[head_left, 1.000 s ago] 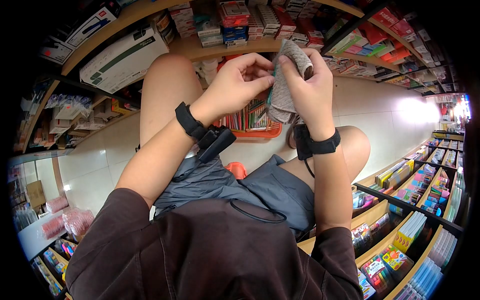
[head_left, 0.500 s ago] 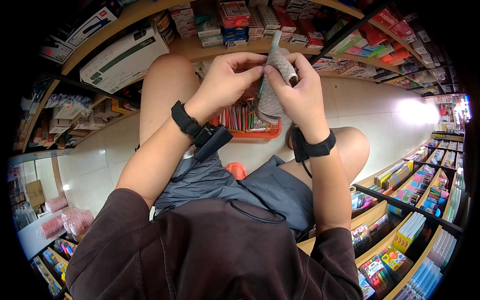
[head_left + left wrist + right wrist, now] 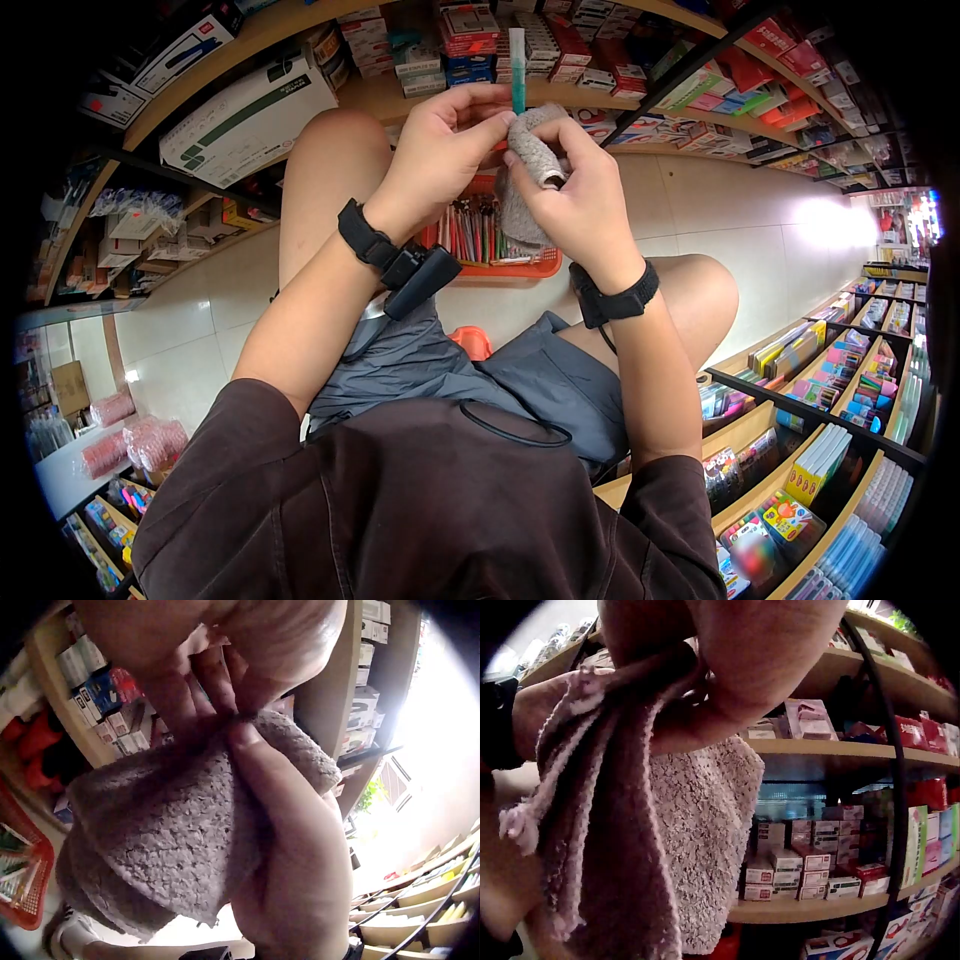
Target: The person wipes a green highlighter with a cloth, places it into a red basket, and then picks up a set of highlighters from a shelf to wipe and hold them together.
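Note:
In the head view a slim teal pen-like stick [image 3: 518,75] with a pale upper end stands upright between the hands. My left hand [image 3: 440,145] pinches it low down with thumb and fingertips; its lower part is hidden. My right hand [image 3: 585,195] grips a bunched grey textured cloth [image 3: 522,205], thumb pressed on its folds right beside the stick. In the left wrist view the cloth [image 3: 176,825] hangs down from the right thumb and the left fingertips meet its top. The right wrist view shows the cloth's folded edges [image 3: 656,825] drooping under the hand.
Below the hands an orange basket [image 3: 545,265] holds many slim pens or pencils. Ahead runs a wooden shelf [image 3: 420,100] with stacked small boxes. A large white carton [image 3: 250,120] sits on the left shelf. Stationery racks [image 3: 800,440] stand at the right, beside bare knees.
Both hands have shifted left and slightly lower toward the body. The stick, mostly hidden along the cloth before, has turned upright and shows more of its length. The cloth has moved left with the right hand.

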The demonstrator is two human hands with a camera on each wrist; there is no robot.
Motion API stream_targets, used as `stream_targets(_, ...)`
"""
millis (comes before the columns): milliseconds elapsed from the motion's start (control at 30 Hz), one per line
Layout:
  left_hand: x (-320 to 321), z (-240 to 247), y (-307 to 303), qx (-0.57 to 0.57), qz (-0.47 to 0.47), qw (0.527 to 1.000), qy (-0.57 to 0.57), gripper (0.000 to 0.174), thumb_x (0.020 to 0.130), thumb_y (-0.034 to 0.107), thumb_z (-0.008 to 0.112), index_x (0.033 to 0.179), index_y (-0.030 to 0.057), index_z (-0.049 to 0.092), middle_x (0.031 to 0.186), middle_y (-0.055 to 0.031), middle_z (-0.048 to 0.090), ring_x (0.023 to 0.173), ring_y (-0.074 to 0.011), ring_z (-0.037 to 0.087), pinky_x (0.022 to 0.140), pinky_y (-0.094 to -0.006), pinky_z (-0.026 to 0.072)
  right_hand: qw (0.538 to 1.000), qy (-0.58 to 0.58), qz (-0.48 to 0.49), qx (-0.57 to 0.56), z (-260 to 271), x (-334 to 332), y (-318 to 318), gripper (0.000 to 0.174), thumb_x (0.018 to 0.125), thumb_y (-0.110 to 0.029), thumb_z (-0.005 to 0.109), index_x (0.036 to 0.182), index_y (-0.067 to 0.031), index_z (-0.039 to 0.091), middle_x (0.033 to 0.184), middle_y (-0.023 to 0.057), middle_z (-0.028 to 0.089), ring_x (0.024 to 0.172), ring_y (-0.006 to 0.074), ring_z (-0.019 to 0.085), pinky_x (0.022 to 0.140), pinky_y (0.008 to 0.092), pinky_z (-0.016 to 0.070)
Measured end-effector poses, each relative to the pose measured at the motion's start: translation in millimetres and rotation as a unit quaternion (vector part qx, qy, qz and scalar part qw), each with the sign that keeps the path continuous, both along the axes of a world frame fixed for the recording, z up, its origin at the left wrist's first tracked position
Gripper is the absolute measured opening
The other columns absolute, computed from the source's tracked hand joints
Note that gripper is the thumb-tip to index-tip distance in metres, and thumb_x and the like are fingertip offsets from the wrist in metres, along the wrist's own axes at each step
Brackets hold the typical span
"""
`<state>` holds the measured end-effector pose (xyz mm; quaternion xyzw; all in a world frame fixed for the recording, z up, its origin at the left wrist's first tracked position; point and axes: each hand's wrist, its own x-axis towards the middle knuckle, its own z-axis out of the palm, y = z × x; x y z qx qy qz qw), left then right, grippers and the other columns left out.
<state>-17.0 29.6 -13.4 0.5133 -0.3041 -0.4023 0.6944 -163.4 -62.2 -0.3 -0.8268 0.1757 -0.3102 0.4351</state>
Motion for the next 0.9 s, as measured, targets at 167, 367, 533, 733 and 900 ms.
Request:
stream_targets(167, -0.3, -1.1, -0.3, 0.004, -0.018, 1.0, 0.011, 0.031, 0.102, 0.013, 0.061, 0.13, -0.0004, 0.061, 0.11, -0.0056, 0.068, 0.099, -0.0104, 0.065, 0.084, -0.0242, 0.056, 0.999, -0.021, -0.019, -0.018, -0.5, 0.4, -0.7, 0.021, 0.087, -0.007, 0.075, 0.101, 0.0006, 0.061, 0.088, 0.0088, 0.067, 0.079, 0.0106, 0.061, 0.073, 0.0269, 0.0514)
stream_targets(367, -3.1, -0.3, 1.2, 0.017, -0.051, 0.998, -0.027, 0.028, 0.104, 0.015, 0.058, 0.127, -0.0003, 0.063, 0.105, -0.0024, 0.067, 0.09, -0.0067, 0.062, 0.078, -0.023, 0.055, 0.998, -0.036, -0.046, -0.001, 1.8, 0.9, -0.5, 0.02, 0.089, -0.007, 0.074, 0.102, 0.0009, 0.061, 0.089, 0.0066, 0.068, 0.081, 0.0091, 0.062, 0.073, 0.0259, 0.0511)
stream_targets(533, -6.8, 2.2, 3.0, 0.045, -0.078, 0.996, -0.006, 0.026, 0.104, 0.017, 0.057, 0.124, 0.0013, 0.064, 0.104, -0.0014, 0.066, 0.091, -0.0071, 0.061, 0.079, -0.0248, 0.0555, 0.996, -0.054, -0.068, 0.023, 3.4, 0.8, -2.4, 0.02, 0.088, -0.008, 0.074, 0.101, 0.0008, 0.062, 0.09, 0.0079, 0.069, 0.082, 0.0126, 0.064, 0.075, 0.0273, 0.0514)
stream_targets(733, -7.2, -4.7, 2.2, 0.027, -0.108, 0.994, 0.007, 0.025, 0.105, 0.021, 0.055, 0.12, 0.0032, 0.065, 0.103, 0.0001, 0.063, 0.093, -0.0076, 0.061, 0.08, -0.0249, 0.056, 0.992, -0.076, -0.097, 0.028, 3.0, 0.3, -8.6, 0.021, 0.086, -0.011, 0.075, 0.099, 0.0008, 0.063, 0.086, 0.0143, 0.071, 0.078, 0.0186, 0.068, 0.074, 0.0313, 0.0533)
stream_targets(900, -16.2, 2.6, 4.0, 0.045, -0.093, 0.995, 0.003, 0.025, 0.105, 0.022, 0.056, 0.119, 0.0038, 0.066, 0.102, -0.0002, 0.063, 0.094, -0.0084, 0.062, 0.082, -0.026, 0.0568, 0.991, -0.075, -0.111, 0.032, 9.7, -1.9, -9.4, 0.021, 0.087, -0.011, 0.075, 0.098, 0.001, 0.062, 0.085, 0.0129, 0.071, 0.076, 0.015, 0.065, 0.073, 0.0302, 0.0525)
